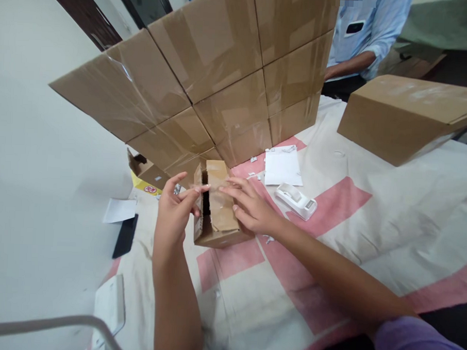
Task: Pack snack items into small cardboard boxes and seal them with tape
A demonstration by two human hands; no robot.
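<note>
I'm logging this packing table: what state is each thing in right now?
small box: not closed, dark gap at its flap; left hand pinches the flap, right hand lies flat on top.
stacked boxes: shut, taped.
big box: shut, lying on the cloth.
tape dispenser: lying on the cloth, untouched.
rear carton: flaps open.

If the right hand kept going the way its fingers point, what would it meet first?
The right hand rests on the small cardboard box; sliding on across its top flap, it would probably meet the left hand first, though depth is unclear.
</note>
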